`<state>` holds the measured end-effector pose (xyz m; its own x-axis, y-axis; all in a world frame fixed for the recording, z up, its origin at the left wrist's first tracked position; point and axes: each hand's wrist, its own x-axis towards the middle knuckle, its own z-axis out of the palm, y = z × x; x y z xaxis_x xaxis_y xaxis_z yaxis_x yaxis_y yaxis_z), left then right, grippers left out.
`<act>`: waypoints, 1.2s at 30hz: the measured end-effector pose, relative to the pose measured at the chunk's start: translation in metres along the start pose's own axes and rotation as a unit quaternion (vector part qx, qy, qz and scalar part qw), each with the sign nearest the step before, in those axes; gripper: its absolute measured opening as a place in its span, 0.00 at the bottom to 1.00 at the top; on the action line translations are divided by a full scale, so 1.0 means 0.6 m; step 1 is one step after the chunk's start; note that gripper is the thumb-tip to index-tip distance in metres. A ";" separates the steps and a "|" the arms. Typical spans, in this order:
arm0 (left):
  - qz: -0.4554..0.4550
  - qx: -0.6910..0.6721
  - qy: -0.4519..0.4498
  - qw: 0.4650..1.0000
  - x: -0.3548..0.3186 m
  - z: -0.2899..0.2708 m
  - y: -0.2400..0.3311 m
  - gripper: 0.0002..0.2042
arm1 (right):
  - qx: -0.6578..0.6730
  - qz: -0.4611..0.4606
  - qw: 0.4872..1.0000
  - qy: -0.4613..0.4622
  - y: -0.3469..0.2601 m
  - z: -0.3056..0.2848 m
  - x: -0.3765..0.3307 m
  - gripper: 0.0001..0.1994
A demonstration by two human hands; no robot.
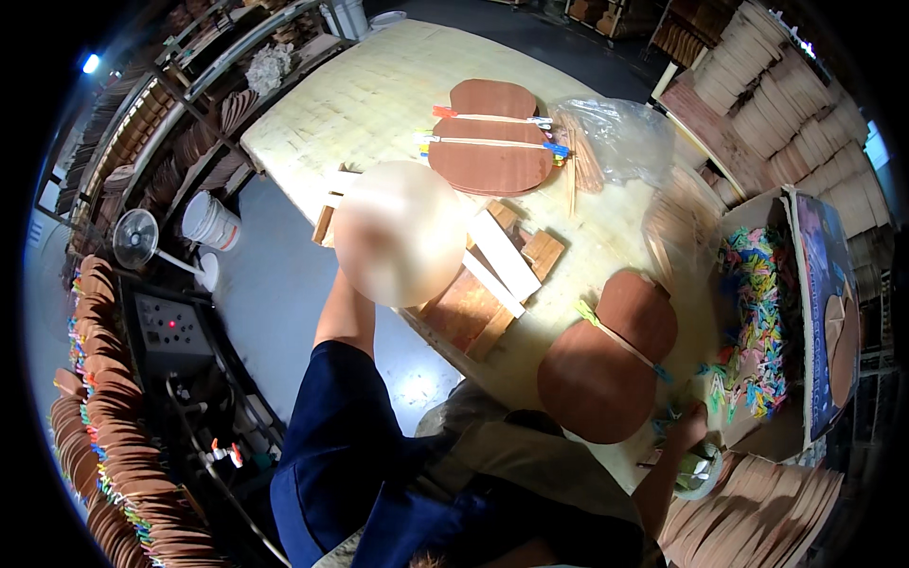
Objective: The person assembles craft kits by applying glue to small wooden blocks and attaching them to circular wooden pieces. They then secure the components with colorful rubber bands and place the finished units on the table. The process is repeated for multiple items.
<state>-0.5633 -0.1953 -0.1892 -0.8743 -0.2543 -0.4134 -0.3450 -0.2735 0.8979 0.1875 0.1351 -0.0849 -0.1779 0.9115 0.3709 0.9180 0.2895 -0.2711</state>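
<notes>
A pale round blurred patch covers my left hand (372, 254), beside a wooden jig (461, 308) with white strips on it; its fingers cannot be made out. My right hand (690, 431), low at the right, has its fingers curled in; anything in them is too small to make out. It is near a small cup (702, 473) and loose clothespins (717, 393). Left of it lies a brown waisted sheet piece (606, 364), a thin wooden stick across its waist, a green clothespin (586, 310) at one end and a blue one (663, 374) at the other.
More clipped brown pieces (492, 156) lie at the table's far side, by a clear plastic bag (620, 137) and thin sticks (579, 156). A cardboard box (805, 312) of coloured clothespins stands right. Stacked sheets (757, 516) are below it; a fan (137, 237) and bucket (210, 222) stand left.
</notes>
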 end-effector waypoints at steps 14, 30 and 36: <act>0.202 -0.133 -0.227 0.944 -0.219 0.047 0.044 0.11 | -0.138 -0.263 0.917 -0.266 0.019 0.021 -0.100 0.10; 0.504 0.221 -0.665 0.504 -0.854 0.049 -0.142 0.04 | 0.353 0.274 0.889 -0.101 -0.033 0.024 -0.152 0.11; 0.488 0.224 -0.669 0.513 -0.851 0.047 -0.165 0.04 | 0.680 0.406 0.609 -0.041 -0.053 -0.006 -0.128 0.06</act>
<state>-0.0923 -0.0124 -0.0630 -0.0525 0.8800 0.4720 0.6992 -0.3051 0.6465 0.1735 0.0551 -0.1013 0.0695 0.9108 -0.4069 -0.4184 -0.3437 -0.8407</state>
